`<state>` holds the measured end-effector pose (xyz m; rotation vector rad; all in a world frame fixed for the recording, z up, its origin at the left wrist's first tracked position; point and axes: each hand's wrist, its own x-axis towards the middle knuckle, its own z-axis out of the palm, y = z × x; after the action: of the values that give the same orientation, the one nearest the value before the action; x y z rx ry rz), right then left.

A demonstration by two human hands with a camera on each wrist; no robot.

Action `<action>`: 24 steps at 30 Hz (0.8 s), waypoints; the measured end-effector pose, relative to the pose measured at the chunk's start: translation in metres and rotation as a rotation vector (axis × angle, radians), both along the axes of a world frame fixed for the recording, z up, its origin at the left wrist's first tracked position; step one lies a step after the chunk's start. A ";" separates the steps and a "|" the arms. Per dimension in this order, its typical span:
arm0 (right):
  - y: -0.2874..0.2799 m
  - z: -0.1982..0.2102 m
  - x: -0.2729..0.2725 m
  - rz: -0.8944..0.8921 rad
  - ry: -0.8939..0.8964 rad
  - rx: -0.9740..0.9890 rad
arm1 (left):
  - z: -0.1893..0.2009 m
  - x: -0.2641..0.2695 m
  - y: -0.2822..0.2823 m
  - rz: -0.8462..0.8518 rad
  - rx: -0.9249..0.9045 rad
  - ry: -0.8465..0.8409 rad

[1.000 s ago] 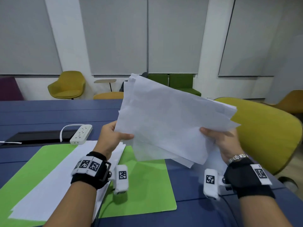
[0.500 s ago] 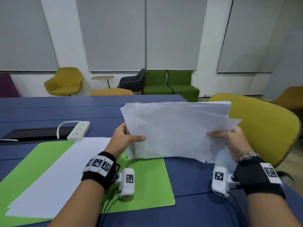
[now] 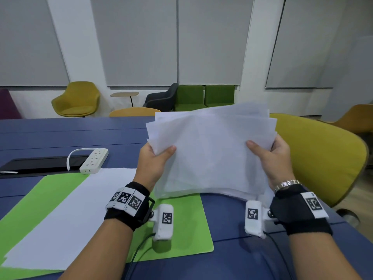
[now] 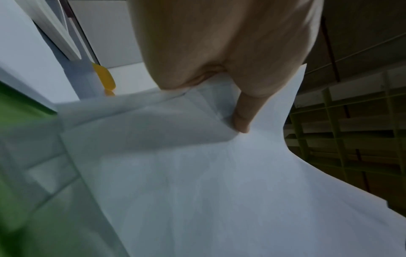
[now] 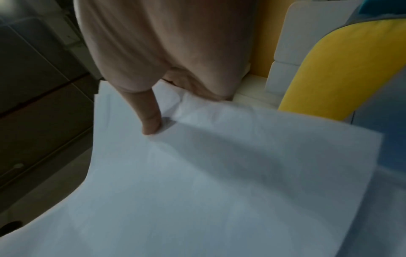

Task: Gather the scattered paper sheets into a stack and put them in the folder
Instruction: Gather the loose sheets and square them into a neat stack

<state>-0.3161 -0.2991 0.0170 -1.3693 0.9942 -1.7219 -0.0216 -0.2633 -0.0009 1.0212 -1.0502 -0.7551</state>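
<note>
A loose bundle of white paper sheets (image 3: 212,152) stands on its lower edge at the right edge of the open green folder (image 3: 181,229), its upper edges uneven. My left hand (image 3: 155,162) grips the bundle's left side, thumb on the near face. My right hand (image 3: 272,158) grips the right side the same way. Each wrist view shows a thumb pressed on the sheets (image 4: 197,173) (image 5: 208,173). One large white sheet (image 3: 66,215) lies flat on the folder to the left.
The blue table (image 3: 60,134) carries a white power strip (image 3: 93,161) and a black recessed tray (image 3: 36,164) at the left. A yellow chair (image 3: 323,158) stands close at the right. More chairs line the far wall.
The bundle has come down from mid-air and turned from tilted to upright, its lower edge now on the folder and table. Both hands came lower and closer together at its sides.
</note>
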 end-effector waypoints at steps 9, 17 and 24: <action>0.004 -0.017 -0.025 0.042 -0.046 0.170 | -0.013 0.023 0.001 -0.083 0.083 0.038; 0.008 -0.009 0.008 0.009 0.074 0.066 | -0.004 0.004 0.004 0.070 -0.032 -0.198; 0.007 0.005 0.013 0.029 0.053 0.021 | 0.020 0.006 0.009 0.038 -0.092 -0.061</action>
<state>-0.3034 -0.2920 0.0223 -1.4153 1.0139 -1.6573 -0.0156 -0.2542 0.0195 0.9872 -1.1051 -0.6426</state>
